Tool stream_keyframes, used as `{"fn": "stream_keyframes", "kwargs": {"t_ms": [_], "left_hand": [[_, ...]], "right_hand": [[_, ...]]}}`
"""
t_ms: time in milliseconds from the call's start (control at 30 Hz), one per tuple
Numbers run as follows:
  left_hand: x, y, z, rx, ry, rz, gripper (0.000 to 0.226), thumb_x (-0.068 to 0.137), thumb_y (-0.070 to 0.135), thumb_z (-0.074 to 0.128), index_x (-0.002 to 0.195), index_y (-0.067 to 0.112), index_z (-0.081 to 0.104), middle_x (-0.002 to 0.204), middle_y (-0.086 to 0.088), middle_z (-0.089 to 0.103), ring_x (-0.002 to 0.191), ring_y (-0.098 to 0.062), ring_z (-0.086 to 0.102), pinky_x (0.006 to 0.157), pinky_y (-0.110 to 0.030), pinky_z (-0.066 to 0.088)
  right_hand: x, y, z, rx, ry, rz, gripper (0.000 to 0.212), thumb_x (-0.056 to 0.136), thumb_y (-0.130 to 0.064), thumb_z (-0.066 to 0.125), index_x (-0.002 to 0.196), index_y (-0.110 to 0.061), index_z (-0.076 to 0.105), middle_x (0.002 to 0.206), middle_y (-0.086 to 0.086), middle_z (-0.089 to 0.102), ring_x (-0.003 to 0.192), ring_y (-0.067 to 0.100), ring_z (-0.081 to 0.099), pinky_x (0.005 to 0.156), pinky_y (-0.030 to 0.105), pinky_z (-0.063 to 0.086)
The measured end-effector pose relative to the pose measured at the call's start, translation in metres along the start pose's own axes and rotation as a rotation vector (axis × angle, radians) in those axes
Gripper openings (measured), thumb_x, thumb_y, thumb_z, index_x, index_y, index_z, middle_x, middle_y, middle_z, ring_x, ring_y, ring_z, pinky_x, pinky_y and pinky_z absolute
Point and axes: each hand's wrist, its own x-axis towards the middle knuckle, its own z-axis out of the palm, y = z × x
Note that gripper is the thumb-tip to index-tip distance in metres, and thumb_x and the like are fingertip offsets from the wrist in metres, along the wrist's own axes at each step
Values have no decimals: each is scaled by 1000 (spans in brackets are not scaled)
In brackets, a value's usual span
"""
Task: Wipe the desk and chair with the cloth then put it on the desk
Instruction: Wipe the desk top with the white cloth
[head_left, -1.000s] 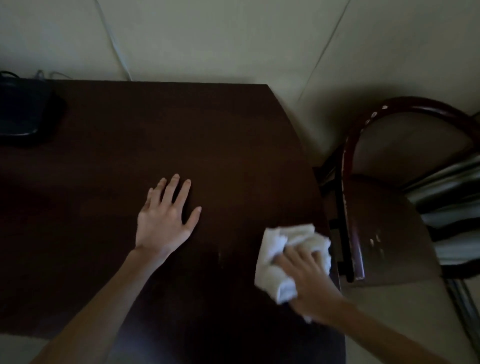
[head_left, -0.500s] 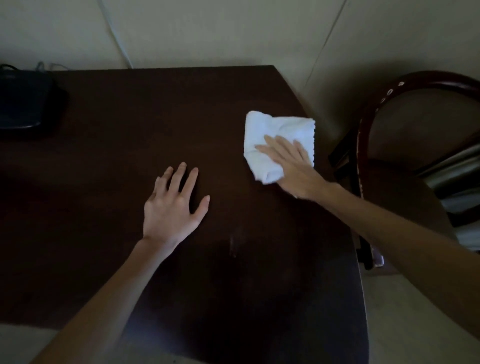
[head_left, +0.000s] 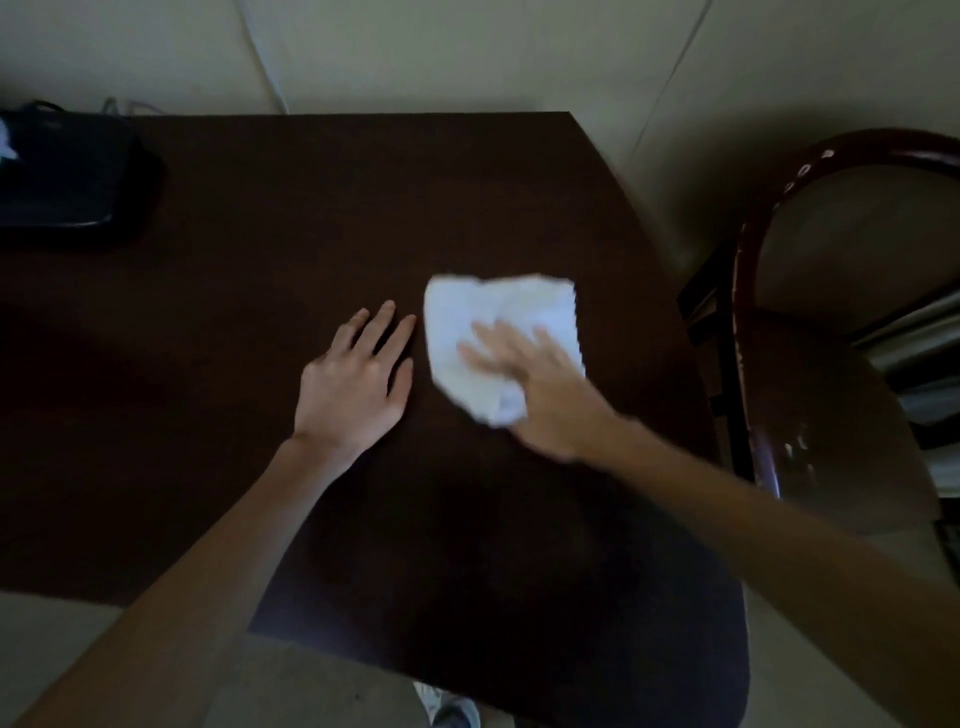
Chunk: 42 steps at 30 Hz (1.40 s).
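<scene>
I see the dark desk (head_left: 234, 415) filling the view, with the chair (head_left: 831, 415) just beside its right edge. A black object (head_left: 67, 176) sits at the far left corner. The white cloth (head_left: 467, 322) lies mid-desk under my blurred right hand (head_left: 540, 395), whose straight fingers press it down. My left hand (head_left: 353, 387) rests flat alongside, holding nothing.
</scene>
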Motion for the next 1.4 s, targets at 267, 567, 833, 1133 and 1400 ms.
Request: {"fn": "stream_keyframes", "kwargs": {"t_ms": [267,567,833,1133,1400], "left_hand": [[7,-20,-5,-51,-41,88,50,100,26,46,149,21,42,157,-5,38,143,-26,37,108,-44,40],[0,-21,-5,-49,-23,109,50,99,18,49,149,17,43,151,-10,43,137,-32,41,108,-47,37],[4,-24,-6,-242,-16,-2,51,97,7,49,144,24,50,149,1,45,135,-26,37,108,-44,35],[13,-28,-11,-406,-31,-5,56,91,-6,48,137,24,59,142,4,51,125,-22,45,108,-39,39],[22,-42,-17,-426,26,-213,51,97,3,50,146,11,41,136,-5,56,125,-22,51,108,-42,44]], "right_hand": [[-18,-37,0,28,-1,12,74,93,-51,41,154,-27,8,163,1,3,150,26,-3,119,51,-2],[-56,-45,7,44,-78,-172,78,86,-36,52,154,-30,13,163,-3,7,150,21,3,119,47,4],[35,-13,-13,-2,-61,191,66,96,-53,19,154,-30,-3,163,-1,-9,149,22,-10,120,48,-5],[-86,-77,20,-81,-95,-313,86,83,-52,44,155,-25,7,164,3,6,150,26,6,118,48,7],[102,30,-18,20,-55,120,67,97,-54,30,152,-38,-4,163,-8,-11,149,15,-13,119,40,-11]]}}
